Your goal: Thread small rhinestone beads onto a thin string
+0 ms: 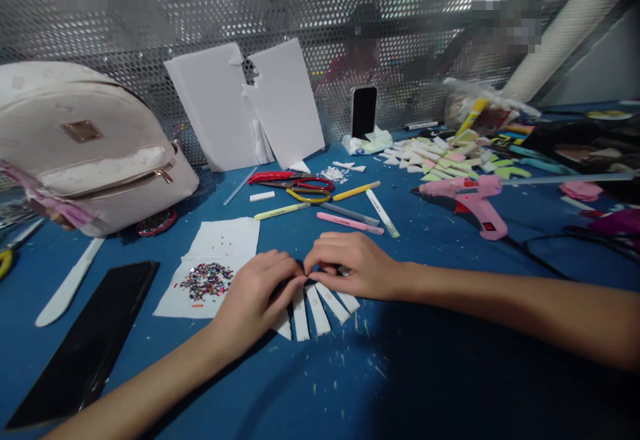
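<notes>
Several white strips [319, 311] fan out on the blue table [320, 387], their narrow inner ends beneath my fingers. My left hand [255, 293] is pinched at the left of the fan, its thumb and index tips meeting the other hand's at the centre. From the right, my right hand [357, 263] curls over the inner ends, fingertips pressed together. Whatever lies between the fingertips is too small to make out. Beside my left hand, a pile of small coloured gems [207, 281] rests on a white paper sheet [235, 230].
A pink glue gun [475, 200] stands right, its cord trailing. Markers [350, 223] and red-handled scissors [290, 180] lie beyond my hands. At left are a black phone [90, 340], white knife [73, 283] and backpack [100, 147]. Paper pieces [450, 157] are heaped back right.
</notes>
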{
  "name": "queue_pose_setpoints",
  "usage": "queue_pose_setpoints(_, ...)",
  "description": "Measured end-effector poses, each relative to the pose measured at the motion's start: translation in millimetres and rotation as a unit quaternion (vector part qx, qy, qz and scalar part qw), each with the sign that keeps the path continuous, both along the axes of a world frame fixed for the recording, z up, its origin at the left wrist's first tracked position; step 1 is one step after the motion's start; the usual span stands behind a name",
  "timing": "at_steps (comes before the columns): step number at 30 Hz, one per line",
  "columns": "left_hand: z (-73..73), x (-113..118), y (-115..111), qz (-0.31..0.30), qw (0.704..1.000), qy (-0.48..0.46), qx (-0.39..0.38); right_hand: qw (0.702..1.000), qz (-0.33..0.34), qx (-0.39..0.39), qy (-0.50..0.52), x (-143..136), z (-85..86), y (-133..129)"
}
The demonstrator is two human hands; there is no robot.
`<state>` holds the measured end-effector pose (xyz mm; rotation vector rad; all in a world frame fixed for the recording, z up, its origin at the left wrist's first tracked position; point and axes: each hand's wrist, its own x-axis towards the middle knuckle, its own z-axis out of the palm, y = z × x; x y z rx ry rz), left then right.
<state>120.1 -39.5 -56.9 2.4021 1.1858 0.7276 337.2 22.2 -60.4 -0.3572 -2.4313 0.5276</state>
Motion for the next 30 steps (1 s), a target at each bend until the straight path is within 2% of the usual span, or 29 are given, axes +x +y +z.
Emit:
queue_pose_setpoints(3,5.6,-0.5,-4.9,-0.005,0.998,-0.048,0.025,1.0,-0.019,-0.025,0.006,0.0,0.2,0.2)
queue_pose_setpoints(6,11.6,-0.2,-10.1,-0.061,0.992,-0.098,0.051,0.996,-0.036,-0.083,0.023,-0.1,-0.3,1.9)
queue_pose_setpoints(8,13.6,0.4,-11.9,-0.12,0.984,-0.128,0.028,0.99,-0.049,-0.124,0.04,-0.4,-0.6,3.6)
queue_pose_setpoints(10,13.4,0.8,-12.2,-0.149,0.974,-0.166,-0.024,0.984,-0.069,-0.156,0.055,-0.9,-0.6,5.3)
queue_pose_setpoints(13,9.9,-0.1,-10.2,-0.101,0.965,-0.222,-0.1,0.97,-0.091,-0.212,0.073,-1.1,0.0,7.4)
queue_pose_setpoints(16,5.5,-2.0,-6.8,-0.03,0.963,-0.235,-0.132,0.957,-0.094,-0.253,0.105,-0.2,1.3,9.1)
queue_pose_setpoints(18,3.5,-2.9,-4.5,-0.006,0.962,-0.232,-0.146,0.951,-0.088,-0.265,0.132,0.9,2.4,9.7)
queue_pose_setpoints(23,2.4,-2.8,-1.9,0.011,0.96,-0.23,-0.158,0.924,-0.01,-0.337,0.183,2.3,5.9,7.4)
queue_pose_setpoints(30,5.5,-2.4,-4.3,-0.007,0.965,-0.217,-0.149,0.846,0.089,-0.488,0.195,-1.5,8.7,-1.1)
